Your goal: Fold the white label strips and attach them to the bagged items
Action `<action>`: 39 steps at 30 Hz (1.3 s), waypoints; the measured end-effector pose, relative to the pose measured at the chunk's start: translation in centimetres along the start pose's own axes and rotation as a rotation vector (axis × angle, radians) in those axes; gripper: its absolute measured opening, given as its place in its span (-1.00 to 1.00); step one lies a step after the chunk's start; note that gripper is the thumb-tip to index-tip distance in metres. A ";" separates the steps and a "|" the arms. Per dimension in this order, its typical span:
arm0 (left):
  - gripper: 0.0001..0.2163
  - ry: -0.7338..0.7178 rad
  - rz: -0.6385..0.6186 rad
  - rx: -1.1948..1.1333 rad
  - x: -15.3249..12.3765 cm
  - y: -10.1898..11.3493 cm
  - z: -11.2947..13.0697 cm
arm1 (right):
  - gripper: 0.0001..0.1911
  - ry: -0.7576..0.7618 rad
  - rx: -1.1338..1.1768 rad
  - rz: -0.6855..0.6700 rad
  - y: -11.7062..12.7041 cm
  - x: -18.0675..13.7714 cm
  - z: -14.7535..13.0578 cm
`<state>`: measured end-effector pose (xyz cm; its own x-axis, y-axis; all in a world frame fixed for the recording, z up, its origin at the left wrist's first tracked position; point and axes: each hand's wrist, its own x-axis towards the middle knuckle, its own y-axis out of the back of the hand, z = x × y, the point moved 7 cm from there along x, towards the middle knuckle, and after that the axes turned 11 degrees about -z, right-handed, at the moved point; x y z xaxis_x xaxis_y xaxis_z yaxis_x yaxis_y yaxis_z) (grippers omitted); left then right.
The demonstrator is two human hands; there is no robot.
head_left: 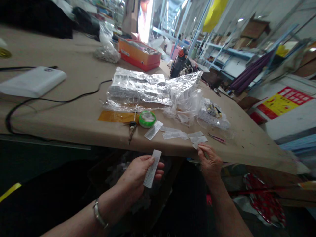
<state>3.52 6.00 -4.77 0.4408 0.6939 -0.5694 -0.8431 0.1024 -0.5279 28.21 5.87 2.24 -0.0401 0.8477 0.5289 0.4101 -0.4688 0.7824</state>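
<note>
In the head view, the left hand sat low in the centre of the frame, below the table edge, with thumb and fingers clamped on a white label strip that stood nearly upright. A bracelet circled that wrist. To its right, the right hand reached up to the table rim, fingertips drawn together and touching the nearest of the loose labels; whether it gripped that label could not be told. Just left of those labels lay a green tape roll beside a dark-handled tool. Crumpled clear bags filled the middle, with an orange box above them.
</note>
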 end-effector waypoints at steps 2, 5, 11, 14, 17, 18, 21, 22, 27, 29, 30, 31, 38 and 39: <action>-0.88 0.000 0.000 -0.004 -0.1 0.1 0.0 | -0.80 0.023 -0.055 -0.022 -0.5 0.3 -0.7; -0.88 -0.002 0.017 -0.003 -0.3 0.4 0.1 | -0.61 0.005 -0.159 -0.055 -0.8 0.4 -0.5; -0.91 0.009 0.021 -0.002 -0.3 0.6 -0.2 | -0.73 0.050 -0.152 -0.169 -1.2 -0.4 0.6; -0.91 0.015 0.020 0.006 -0.2 0.5 -0.3 | -0.78 0.036 -0.082 -0.157 -1.0 0.0 1.2; -0.90 0.006 0.023 0.020 -0.3 0.4 -0.1 | -0.83 0.017 -0.021 -0.118 -0.4 0.6 1.6; -0.90 0.008 0.027 0.022 -0.4 0.4 0.0 | -0.85 0.007 -0.006 -0.090 0.0 0.7 1.5; -0.90 0.009 0.029 0.008 -0.5 0.5 -0.2 | -0.89 -0.007 0.088 0.011 1.1 0.4 0.0; -0.89 0.006 0.024 0.001 -0.5 0.4 -0.2 | -0.89 0.004 0.147 0.039 1.4 0.1 -1.1; -0.89 -0.032 -0.041 -0.086 -0.2 -0.4 -0.5 | -0.77 0.288 0.412 -0.088 -1.0 -1.7 -10.3; -0.91 -0.087 -0.095 -0.155 -0.1 -0.7 -0.2 | -0.80 0.432 0.359 -0.182 -2.9 -2.6 -13.8; -0.93 -0.120 -0.112 -0.184 -0.1 -0.7 0.0 | -0.82 0.479 0.322 -0.211 -3.8 -2.9 -14.9; -0.94 -0.148 -0.114 -0.205 -0.1 -0.5 0.1 | -0.84 0.510 0.288 -0.233 -4.6 -3.2 -15.7; -0.91 -0.183 -0.088 -0.241 0.1 0.6 -0.2 | -0.83 0.596 0.284 -0.332 -6.2 -3.3 -16.5; -0.89 -0.182 -0.079 -0.244 0.1 0.7 -0.2 | -0.83 0.605 0.295 -0.342 -6.1 -3.3 -16.5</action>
<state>3.04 6.05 -5.33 0.4208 0.8090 -0.4104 -0.7003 0.0021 -0.7139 10.77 1.83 1.14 -0.6676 0.6100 0.4270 0.5085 -0.0454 0.8599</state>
